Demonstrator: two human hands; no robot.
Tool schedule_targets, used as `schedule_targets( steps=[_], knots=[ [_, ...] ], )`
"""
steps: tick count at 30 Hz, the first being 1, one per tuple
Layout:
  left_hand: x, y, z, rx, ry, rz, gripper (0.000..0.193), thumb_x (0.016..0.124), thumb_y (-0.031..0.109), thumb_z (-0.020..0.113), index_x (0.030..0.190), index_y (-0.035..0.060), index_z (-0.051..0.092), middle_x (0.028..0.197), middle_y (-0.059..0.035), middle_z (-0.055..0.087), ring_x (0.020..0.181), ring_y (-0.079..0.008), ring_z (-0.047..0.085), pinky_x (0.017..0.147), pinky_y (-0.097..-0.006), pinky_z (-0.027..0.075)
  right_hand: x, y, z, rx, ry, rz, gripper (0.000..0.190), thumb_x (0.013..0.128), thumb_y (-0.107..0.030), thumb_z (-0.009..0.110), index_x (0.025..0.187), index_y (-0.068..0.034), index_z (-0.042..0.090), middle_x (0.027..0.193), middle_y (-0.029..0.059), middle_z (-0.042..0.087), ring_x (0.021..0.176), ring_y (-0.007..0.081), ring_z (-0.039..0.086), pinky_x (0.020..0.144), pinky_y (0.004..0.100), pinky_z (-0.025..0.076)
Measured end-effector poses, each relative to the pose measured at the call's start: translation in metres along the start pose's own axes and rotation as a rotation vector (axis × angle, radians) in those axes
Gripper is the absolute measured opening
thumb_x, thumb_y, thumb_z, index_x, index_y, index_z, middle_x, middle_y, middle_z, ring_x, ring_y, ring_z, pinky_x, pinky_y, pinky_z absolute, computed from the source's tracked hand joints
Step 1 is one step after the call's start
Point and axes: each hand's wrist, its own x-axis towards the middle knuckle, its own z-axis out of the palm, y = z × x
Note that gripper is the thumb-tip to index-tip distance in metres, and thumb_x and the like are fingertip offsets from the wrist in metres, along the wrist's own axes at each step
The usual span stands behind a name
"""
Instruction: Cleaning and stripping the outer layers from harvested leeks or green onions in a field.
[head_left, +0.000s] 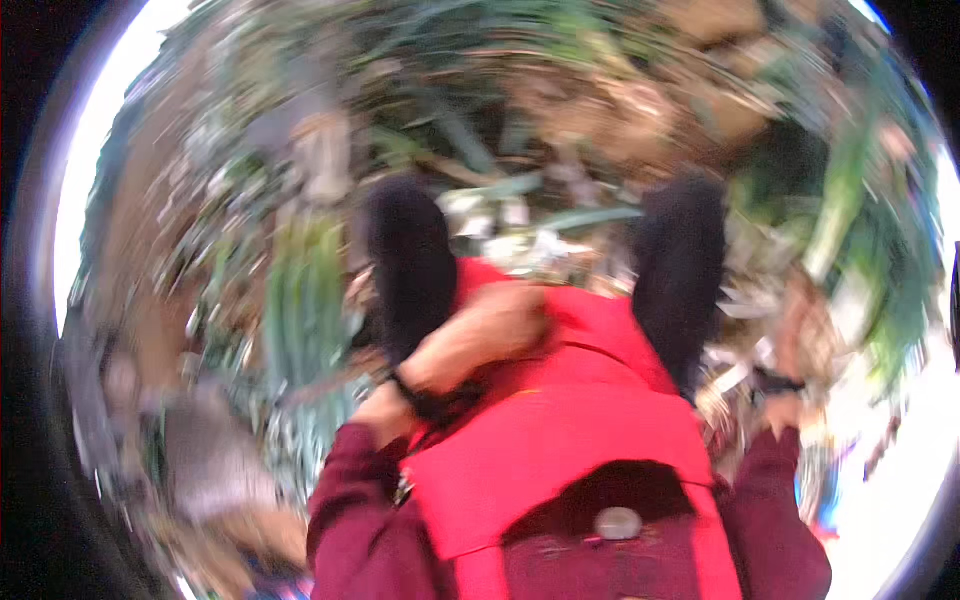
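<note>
My left hand (499, 322) is curled over the lap of a red apron (592, 427), knuckles up, with a black band at the wrist. Its fingertips are hidden, so I cannot see whether it grips the cloth. Out to the right is my right hand (799, 322), badly blurred, also with a dark band at the wrist. The pale end of a long green stalk (836, 202), like a leek or large green onion, meets its fingers. Blur hides whether the fingers are closed around it. Both of my arms wear maroon sleeves.
My dark-trousered knees (411, 255) rise on either side of the apron. Piled leafy stalks (307, 300) lie to the left. Pale trimmings (517, 240) litter the ground between my knees. Brown shapes (637, 112) at the top are too smeared to name.
</note>
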Motion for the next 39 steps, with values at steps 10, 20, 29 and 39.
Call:
schedule_targets(
  steps=[10, 20, 29, 39],
  knots=[
    [0.003, 0.000, -0.012, -0.185, 0.155, 0.085, 0.025, 0.089, 0.012, 0.062, 0.111, 0.0002, 0.068, 0.101, -0.0203, 0.070, 0.096, -0.0321, 0.068, 0.085, -0.0388, 0.051, -0.073, -0.017, -0.033, -0.041, 0.123, 0.052, 0.033, 0.089, -0.043, 0.072, 0.097, -0.012, 0.063, 0.070, -0.0053, 0.052, 0.060, 0.0062, 0.047, 0.054, 0.0249, 0.038],
    [0.009, 0.031, -0.031, -0.046, 0.259, 0.176, 0.021, 0.085, 0.010, 0.063, 0.102, -0.0007, 0.069, 0.097, -0.0191, 0.070, 0.092, -0.0360, 0.067, 0.083, -0.0411, 0.051, -0.065, 0.000, -0.006, 0.160, 0.000, 0.166, 0.032, 0.092, -0.037, 0.069, 0.105, -0.009, 0.063, 0.066, -0.0030, 0.056, 0.053, 0.0062, 0.052, 0.044, 0.0222, 0.040],
    [0.020, 0.025, -0.026, -0.092, 0.344, 0.286, 0.013, 0.084, 0.008, 0.066, 0.092, -0.0028, 0.068, 0.087, -0.0207, 0.068, 0.084, -0.0374, 0.066, 0.078, -0.0427, 0.051, -0.075, -0.035, 0.031, 0.223, -0.105, 0.097, 0.041, 0.094, -0.023, 0.064, 0.127, 0.000, 0.058, 0.084, 0.0018, 0.064, 0.063, 0.0074, 0.055, 0.055, 0.0243, 0.048],
    [0.032, 0.052, -0.024, -0.011, 0.320, 0.334, 0.014, 0.088, 0.007, 0.058, 0.090, -0.0051, 0.065, 0.081, -0.0174, 0.069, 0.076, -0.0299, 0.066, 0.072, -0.0394, 0.050, -0.085, -0.052, -0.003, 0.242, -0.160, 0.104, 0.047, 0.097, -0.050, 0.059, 0.103, -0.004, 0.055, 0.068, -0.0032, 0.048, 0.056, 0.0073, 0.044, 0.050, 0.0262, 0.037]
  ],
)
